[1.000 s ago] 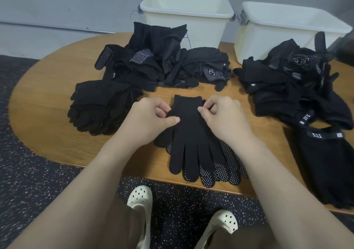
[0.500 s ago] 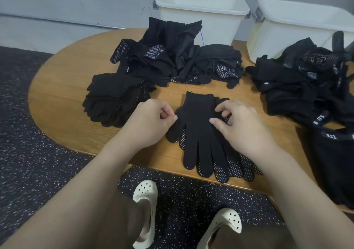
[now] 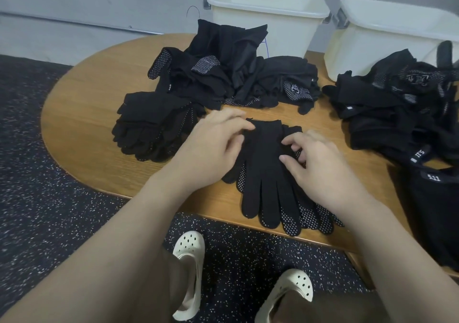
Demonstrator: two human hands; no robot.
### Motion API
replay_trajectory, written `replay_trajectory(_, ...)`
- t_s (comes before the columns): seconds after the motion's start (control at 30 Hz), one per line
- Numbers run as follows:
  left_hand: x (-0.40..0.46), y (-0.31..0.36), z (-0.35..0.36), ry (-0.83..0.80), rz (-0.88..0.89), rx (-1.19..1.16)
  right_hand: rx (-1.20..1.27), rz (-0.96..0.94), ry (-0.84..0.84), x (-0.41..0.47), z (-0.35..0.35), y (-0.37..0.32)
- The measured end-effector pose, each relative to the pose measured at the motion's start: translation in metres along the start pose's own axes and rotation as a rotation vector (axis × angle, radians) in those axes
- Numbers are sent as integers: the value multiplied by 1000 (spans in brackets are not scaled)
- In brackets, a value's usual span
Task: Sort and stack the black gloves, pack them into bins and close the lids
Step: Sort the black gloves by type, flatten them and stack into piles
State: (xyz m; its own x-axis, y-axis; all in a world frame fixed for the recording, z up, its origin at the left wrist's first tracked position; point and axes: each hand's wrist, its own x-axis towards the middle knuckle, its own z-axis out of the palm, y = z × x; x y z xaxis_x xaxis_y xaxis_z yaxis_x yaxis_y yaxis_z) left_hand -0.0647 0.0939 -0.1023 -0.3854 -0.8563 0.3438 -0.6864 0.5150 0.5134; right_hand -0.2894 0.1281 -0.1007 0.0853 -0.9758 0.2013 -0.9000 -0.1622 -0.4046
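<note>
A small stack of black knit gloves (image 3: pixel 265 173) lies flat in the middle of the wooden table (image 3: pixel 82 114), fingers pointing toward me and white grip dots showing on the lower gloves. My left hand (image 3: pixel 216 146) rests with fairly straight fingers on the stack's left edge, near the cuff. My right hand (image 3: pixel 320 163) sits on the stack's right side, its bent fingertips pressing on the gloves. Two open cream bins (image 3: pixel 268 12) (image 3: pixel 397 24) stand at the back of the table. No lid is in view.
A neat stack of gloves (image 3: pixel 154 128) lies to the left. A loose heap (image 3: pixel 236 74) lies behind, in front of the left bin. A bigger heap (image 3: pixel 397 104) fills the right side, with dark labelled gloves (image 3: pixel 437 210) at the near right. The table's front edge curves just above my shoes.
Both hands have let go of the cuff that they pinched. The left fingers have spread out over the stack's left edge, and the right hand has slid down its right side.
</note>
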Motion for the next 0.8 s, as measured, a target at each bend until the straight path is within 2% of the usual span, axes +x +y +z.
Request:
replay_trajectory(0.1,5,1,11,-223,80,55,7,-31,3,-5,1,2)
replay_trajectory(0.2,6,0,24,-386,49,178,-39,-108,-2,-13,1,1)
replay_trajectory(0.43,9,-2,21,-458,18,248,-32,-250,-235,-38,-3,6)
replay_trajectory(0.63,10,3,20,-409,-30,219,-164,-406,-370,-62,-6,-2)
replay_trajectory(0.8,22,-1,22,-164,-7,108,-164,-464,-373,-75,-3,-4)
